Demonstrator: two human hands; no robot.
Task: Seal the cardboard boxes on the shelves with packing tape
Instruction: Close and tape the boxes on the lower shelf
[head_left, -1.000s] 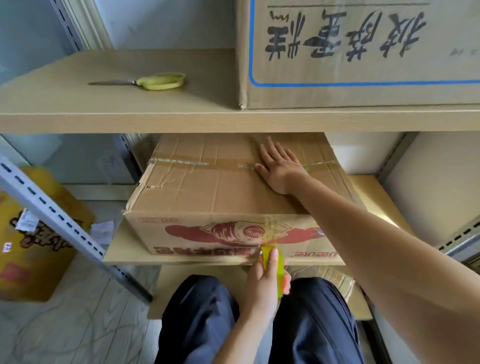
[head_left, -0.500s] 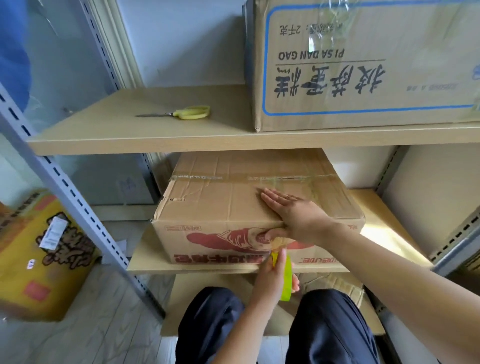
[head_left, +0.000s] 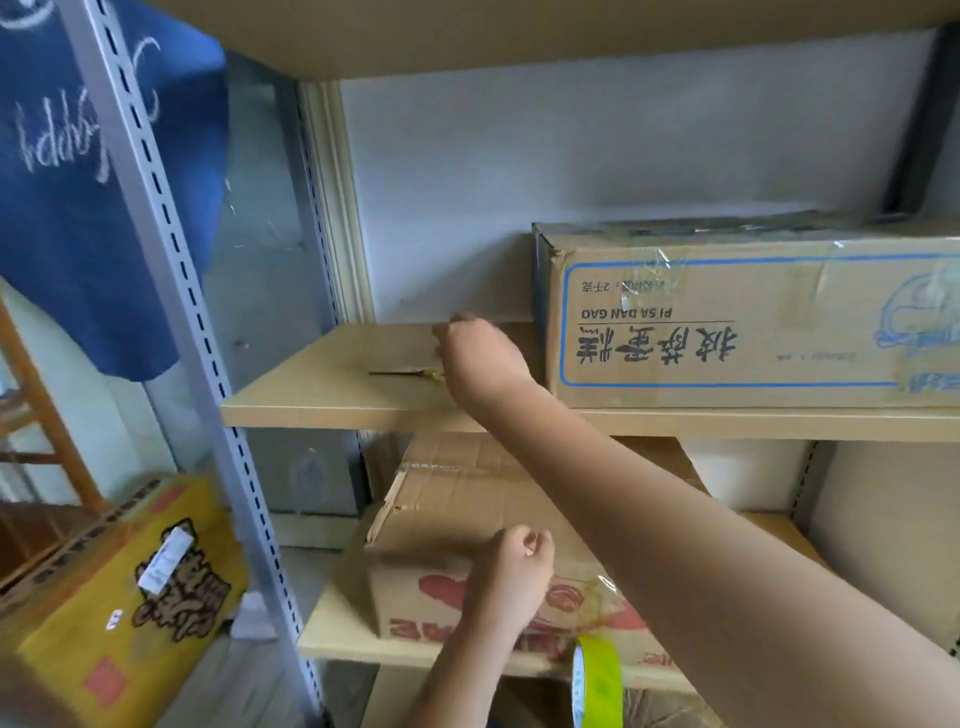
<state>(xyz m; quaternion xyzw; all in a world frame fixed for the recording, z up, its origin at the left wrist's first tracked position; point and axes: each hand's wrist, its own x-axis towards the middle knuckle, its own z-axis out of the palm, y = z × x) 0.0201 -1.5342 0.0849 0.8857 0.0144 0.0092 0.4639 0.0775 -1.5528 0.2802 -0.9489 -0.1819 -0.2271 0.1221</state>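
The right hand (head_left: 478, 358) reaches across to the middle shelf (head_left: 332, 400), its fingers (head_left: 451, 328) curled over the yellow handles of the scissors (head_left: 402, 372); whether they actually pinch the handles cannot be told, as the hand covers them. The scissor blade projects from under the hand toward 9 o'clock, flat on the shelf board. The left hand (head_left: 511, 558) is closed in a loose fist in front of the lower cardboard box (head_left: 467, 514); what its curled fingers hold cannot be told. The tape roll (head_left: 597, 680), yellow-green, hangs at 5 o'clock from that hand, with a wrinkled strip of clear tape running from it up the box's front face. The box sits on the lower shelf (head_left: 332, 639); a tape band crosses its top near the far edge, and its front carries a red printed design whose writing cannot be read.

At 3 o'clock from the right hand, just beside it, the upper cardboard box (head_left: 753, 322) stands on the middle shelf, printed upside down with a blue border, "PI SA DAN GAO" and large Chinese characters. The right forearm crosses in front of the lower box. A perforated grey shelf upright (head_left: 171, 312) runs down the left. A blue cloth (head_left: 78, 208) with white script hangs at 10 o'clock, and a yellow carton (head_left: 104, 613) lies on the floor at 8 o'clock.
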